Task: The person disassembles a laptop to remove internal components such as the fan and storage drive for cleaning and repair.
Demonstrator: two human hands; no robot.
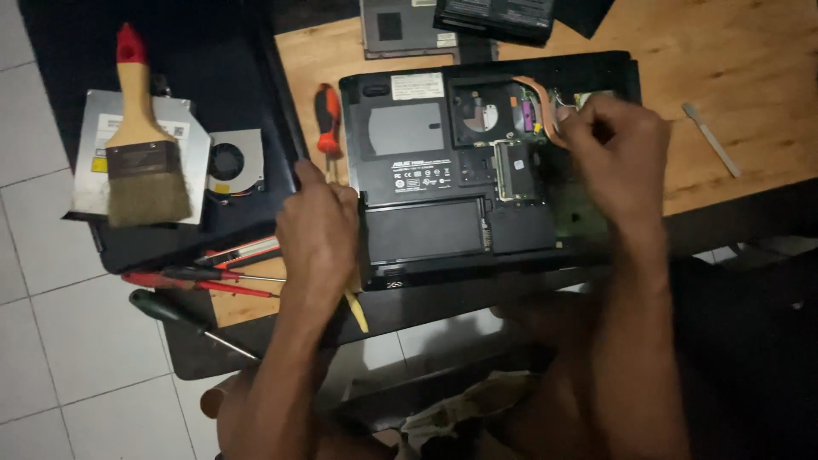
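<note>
Laptop (pixel 443 170), black plastic and flipped underside up, lay on the wooden bench (pixel 733 77) with part of its bottom cover off, baring a green circuit board, a copper heat pipe and a round fan recess. The left hand (pixel 317 226) rested at the laptop's near left corner, its fingers curled together against the edge of the case. The right hand (pixel 618 149) reached into the opened right compartment, fingers bunched close over something small; what they pinched could not be told, as the hand was blurred. Just left of the laptop lay a screwdriver (pixel 327 119) with a red and black handle. Farther left, on a dark flat surface, a paintbrush (pixel 141 136) with a pale wooden handle, red tip and coarse bristles lay across a flat silvery optical drive (pixel 192 145), beside a small square cooling fan (pixel 232 162). Several more slim screwdrivers (pixel 204 277), red and green handled, lay near the left forearm. A thin pale pry tool (pixel 711 140) lay on the bench to the right. Pale floor tiles (pixel 51 324) showed below.
</note>
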